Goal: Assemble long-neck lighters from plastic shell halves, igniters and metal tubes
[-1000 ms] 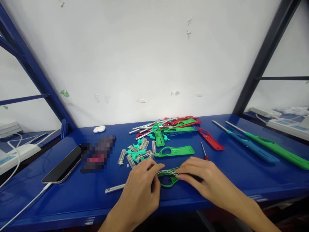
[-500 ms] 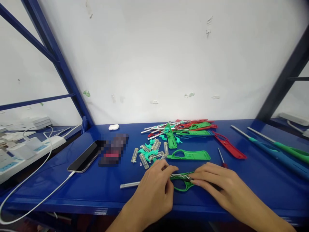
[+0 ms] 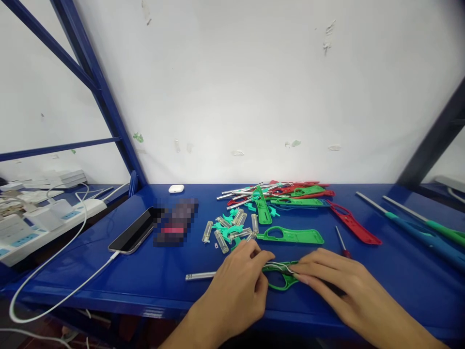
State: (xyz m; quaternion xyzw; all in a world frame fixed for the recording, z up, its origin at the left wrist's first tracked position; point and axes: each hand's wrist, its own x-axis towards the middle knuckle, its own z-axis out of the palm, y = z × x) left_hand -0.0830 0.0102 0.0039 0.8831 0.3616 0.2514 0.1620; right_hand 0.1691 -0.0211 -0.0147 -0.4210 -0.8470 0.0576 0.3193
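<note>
Near the table's front edge lies an opened green gas lighter casing (image 3: 279, 288), with its finger loop towards me and a metal tube (image 3: 200, 276) sticking out to the left. My left hand (image 3: 240, 281) is closed over the joint of tube and casing, thumb and index finger pinched. White wires (image 3: 278, 264) run along the casing between my hands. At the handle end, my right hand (image 3: 334, 276) presses its fingertips together on the casing and the wire ends. That hand hides most of the handle. Behind my hands lies another green casing half (image 3: 294, 235).
Clear fuel tanks (image 3: 221, 241) and turquoise triggers lie behind my left hand. Further back is a pile of casings and tubes (image 3: 298, 194). A red casing half (image 3: 358, 225), a screwdriver (image 3: 343, 245) and long lighters (image 3: 417, 232) lie right; a charging phone (image 3: 134, 232) lies left.
The whole view has shifted slightly, so everything appears a little further right. Both hands keep nearly the same hold on the green casing and wires.
</note>
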